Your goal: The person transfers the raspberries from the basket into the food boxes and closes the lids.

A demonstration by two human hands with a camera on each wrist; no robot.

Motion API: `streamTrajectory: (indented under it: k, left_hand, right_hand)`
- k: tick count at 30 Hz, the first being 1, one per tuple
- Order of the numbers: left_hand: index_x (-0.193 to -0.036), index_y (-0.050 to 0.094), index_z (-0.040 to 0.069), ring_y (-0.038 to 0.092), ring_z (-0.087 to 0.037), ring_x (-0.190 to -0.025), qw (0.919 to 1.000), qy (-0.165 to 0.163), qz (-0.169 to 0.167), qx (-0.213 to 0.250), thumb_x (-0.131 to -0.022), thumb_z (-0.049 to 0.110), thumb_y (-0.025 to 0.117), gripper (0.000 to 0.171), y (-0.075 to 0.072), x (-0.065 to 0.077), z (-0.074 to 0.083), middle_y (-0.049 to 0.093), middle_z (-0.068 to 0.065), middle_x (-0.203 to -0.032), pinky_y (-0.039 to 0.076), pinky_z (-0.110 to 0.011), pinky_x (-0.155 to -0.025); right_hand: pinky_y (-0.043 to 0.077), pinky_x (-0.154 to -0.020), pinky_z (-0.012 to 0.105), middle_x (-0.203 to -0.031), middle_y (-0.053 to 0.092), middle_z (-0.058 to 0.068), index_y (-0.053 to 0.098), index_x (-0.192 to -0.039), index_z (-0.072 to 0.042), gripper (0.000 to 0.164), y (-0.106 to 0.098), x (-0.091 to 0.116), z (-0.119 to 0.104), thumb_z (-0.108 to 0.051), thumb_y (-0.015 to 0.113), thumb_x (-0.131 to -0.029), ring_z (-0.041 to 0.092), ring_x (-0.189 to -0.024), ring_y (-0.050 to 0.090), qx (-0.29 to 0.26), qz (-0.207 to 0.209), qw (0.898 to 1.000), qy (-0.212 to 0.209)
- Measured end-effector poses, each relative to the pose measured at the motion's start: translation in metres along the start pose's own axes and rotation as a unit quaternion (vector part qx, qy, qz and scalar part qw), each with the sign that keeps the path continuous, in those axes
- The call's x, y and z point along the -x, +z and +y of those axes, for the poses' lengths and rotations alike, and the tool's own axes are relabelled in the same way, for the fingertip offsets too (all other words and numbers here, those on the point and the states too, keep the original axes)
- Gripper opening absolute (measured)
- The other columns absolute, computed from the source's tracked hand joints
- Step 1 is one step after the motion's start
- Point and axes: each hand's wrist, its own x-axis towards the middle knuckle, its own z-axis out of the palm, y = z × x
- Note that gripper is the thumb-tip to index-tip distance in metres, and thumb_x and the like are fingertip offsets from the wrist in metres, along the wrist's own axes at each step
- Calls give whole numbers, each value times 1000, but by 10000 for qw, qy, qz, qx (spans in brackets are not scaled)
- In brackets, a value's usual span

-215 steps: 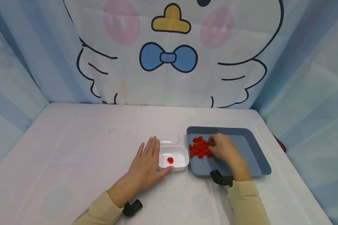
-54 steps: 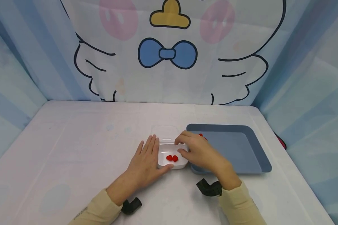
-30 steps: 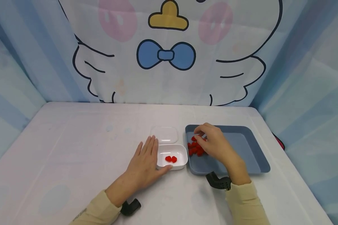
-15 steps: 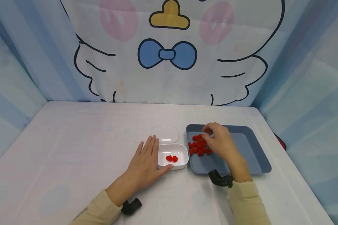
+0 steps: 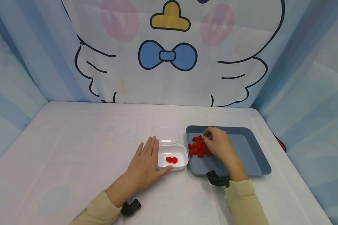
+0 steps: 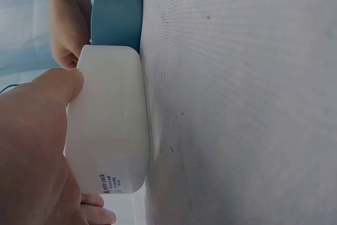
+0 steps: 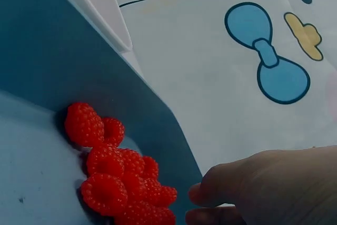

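My left hand (image 5: 143,165) lies along the left side of a small white box (image 5: 181,167), fingers straight and thumb at its front rim. Two red raspberries (image 5: 171,159) sit inside the box. In the left wrist view the thumb rests on the edge of the box (image 6: 110,114). My right hand (image 5: 219,143) is over the blue-grey tray (image 5: 250,153), bent fingertips at the right edge of a cluster of raspberries (image 5: 199,148). The right wrist view shows its thumb and finger slightly apart beside the raspberries (image 7: 105,193), with nothing visible between them.
A clear lid (image 5: 166,135) lies open behind the box. The tray stands just right of the box, near the right side of the white table (image 5: 73,150). Blue striped curtains (image 5: 312,93) and a cartoon backdrop (image 5: 169,81) surround the table.
A second raspberry came into the box between the oldest frame and 1.8 seconds ago. Since then my right hand has moved from over the box back to the tray's raspberries. The left hand stays.
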Motion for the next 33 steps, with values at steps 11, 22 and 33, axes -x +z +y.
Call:
streamTrajectory:
  k: [11,22,33]
  left_hand:
    - [-156,19,-1,16,-32,-154,10000,-33,-70,-50,-89,71,49,103,0,0,0,20,-18,-165,13,-52,-125]
    - [-156,20,-2,16,-34,-154,10000,-1,-27,16,-89,69,51,103,0,0,1,22,-19,-164,14,-53,-125]
    - [-155,21,-3,17,-34,-154,10000,13,15,29,-89,70,51,103,0,1,1,23,-20,-163,14,-53,-125]
  right_hand:
    - [54,-79,44,-99,69,14,68,-101,-4,14,6,-2,2,-14,63,-93,28,-87,63,125,-122,9996,202]
    - [54,-75,43,-99,68,15,67,-102,-3,14,8,-2,0,-11,64,-91,26,-84,61,219,-227,9992,255]
    - [47,-60,33,-89,66,13,64,-94,-4,7,10,-1,0,-10,66,-89,22,-71,56,120,-59,9991,413]
